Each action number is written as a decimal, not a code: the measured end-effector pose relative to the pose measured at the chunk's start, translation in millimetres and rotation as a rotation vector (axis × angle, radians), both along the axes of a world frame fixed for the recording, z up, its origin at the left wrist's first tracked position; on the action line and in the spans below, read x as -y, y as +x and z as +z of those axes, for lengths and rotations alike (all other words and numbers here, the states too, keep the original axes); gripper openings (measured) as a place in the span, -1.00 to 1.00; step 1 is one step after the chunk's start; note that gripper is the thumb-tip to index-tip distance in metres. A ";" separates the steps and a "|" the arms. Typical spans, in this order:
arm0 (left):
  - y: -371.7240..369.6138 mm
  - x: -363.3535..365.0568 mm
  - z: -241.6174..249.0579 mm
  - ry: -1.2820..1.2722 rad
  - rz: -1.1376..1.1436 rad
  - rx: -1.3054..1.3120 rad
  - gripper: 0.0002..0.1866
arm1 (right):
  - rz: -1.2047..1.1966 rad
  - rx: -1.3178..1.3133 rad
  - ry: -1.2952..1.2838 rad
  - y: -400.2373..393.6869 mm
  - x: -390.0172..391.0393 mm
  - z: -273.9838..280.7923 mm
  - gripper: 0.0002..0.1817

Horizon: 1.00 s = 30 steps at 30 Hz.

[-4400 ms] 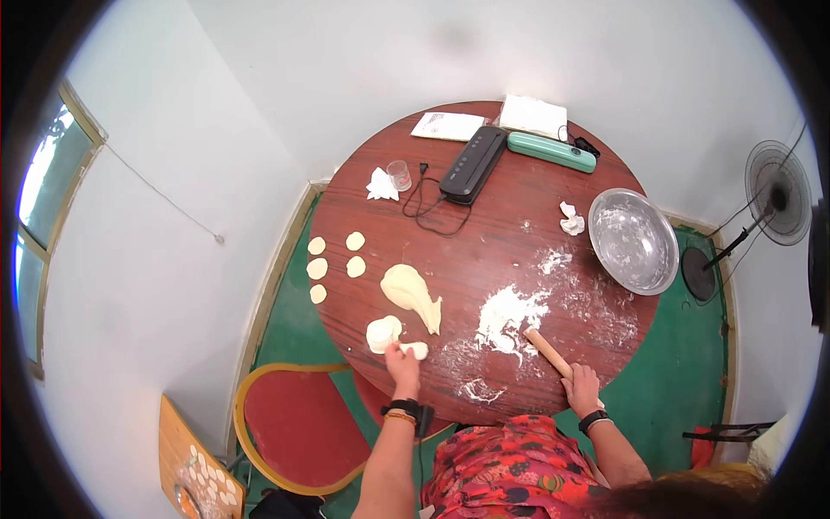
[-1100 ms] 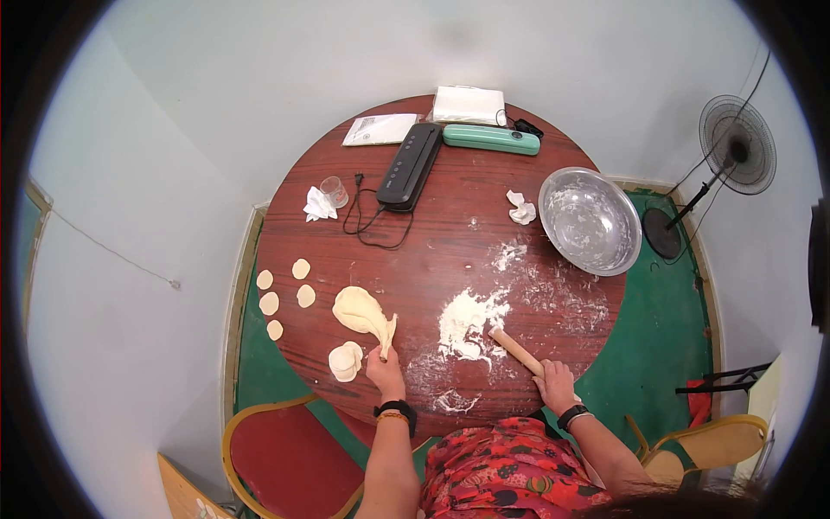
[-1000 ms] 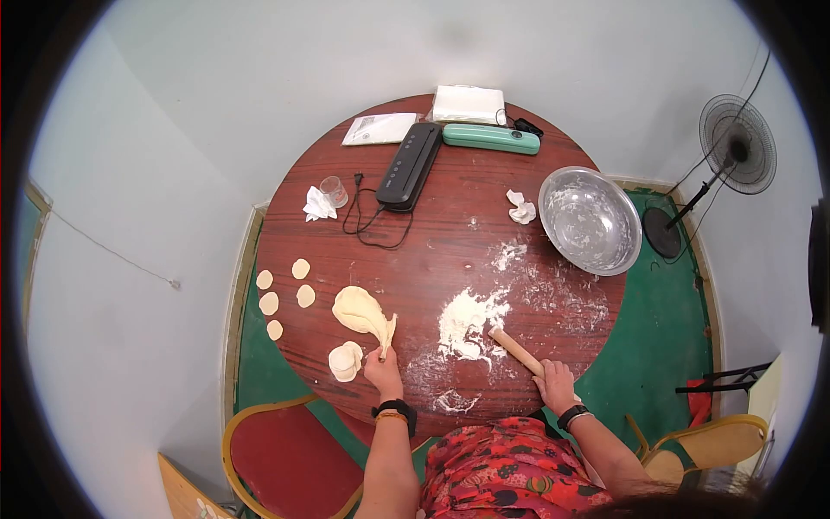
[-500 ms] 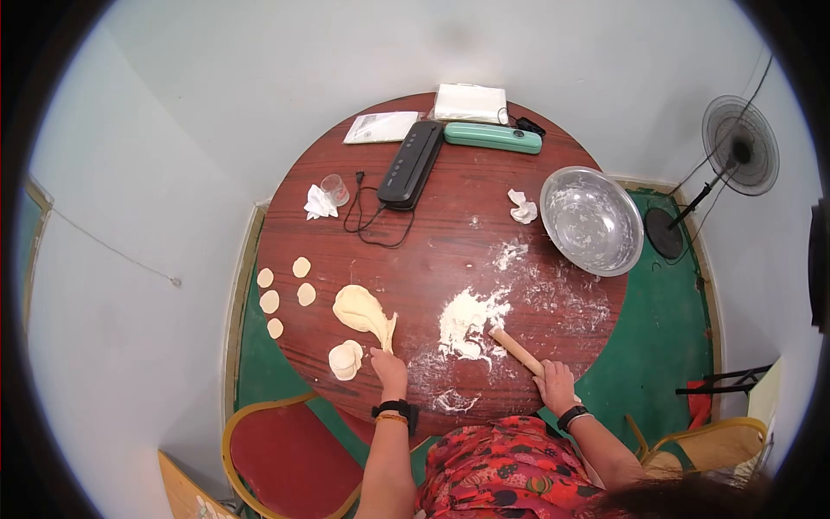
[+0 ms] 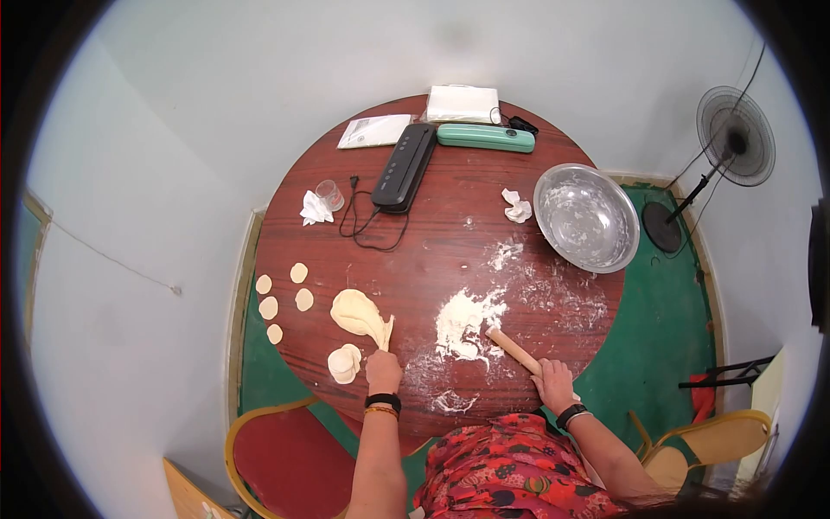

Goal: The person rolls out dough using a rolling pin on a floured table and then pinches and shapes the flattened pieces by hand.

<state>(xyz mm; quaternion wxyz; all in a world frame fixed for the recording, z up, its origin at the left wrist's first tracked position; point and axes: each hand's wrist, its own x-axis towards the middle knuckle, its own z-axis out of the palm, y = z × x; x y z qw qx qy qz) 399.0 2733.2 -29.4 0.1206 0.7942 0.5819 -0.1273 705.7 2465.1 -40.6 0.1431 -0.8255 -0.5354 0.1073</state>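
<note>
My left hand (image 5: 384,372) is closed around the narrow, stretched end of a lump of pale dough (image 5: 355,312). The wide part of that dough lies flat on the table. Just left of this hand sits a small pile of rolled dough rounds (image 5: 344,364). At the right, my right hand (image 5: 554,383) grips one end of a wooden rolling pin (image 5: 515,350), whose far tip touches a heap of white flour (image 5: 465,322). Several single dough rounds (image 5: 269,307) lie near the table's left edge.
On the round wooden table (image 5: 450,229) stand a large metal bowl (image 5: 585,218), a black corded appliance (image 5: 405,168), a green appliance (image 5: 485,137), a clear cup (image 5: 329,195) and crumpled tissues (image 5: 316,208). A red chair (image 5: 294,458) and a fan (image 5: 736,138) are nearby.
My left hand has turned, its back now more upward and its fingers curled at the dough's end. The right hand and rolling pin stay put; the whole view has shifted slightly.
</note>
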 end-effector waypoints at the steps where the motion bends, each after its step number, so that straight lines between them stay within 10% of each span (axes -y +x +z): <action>1: -0.2 -0.1 3.5 -0.004 -0.029 0.023 -0.78 | 0.001 -0.001 -0.003 0.0 -0.1 0.3 -0.51; 17: -5.0 13.2 -61.6 -0.149 0.702 0.915 -0.41 | 0.007 -0.008 0.006 -0.2 -1.0 1.8 -0.52; 30: 5.1 19.5 -34.4 -0.467 1.316 1.458 -0.82 | 0.016 -0.010 0.014 -0.4 -1.6 5.4 -0.55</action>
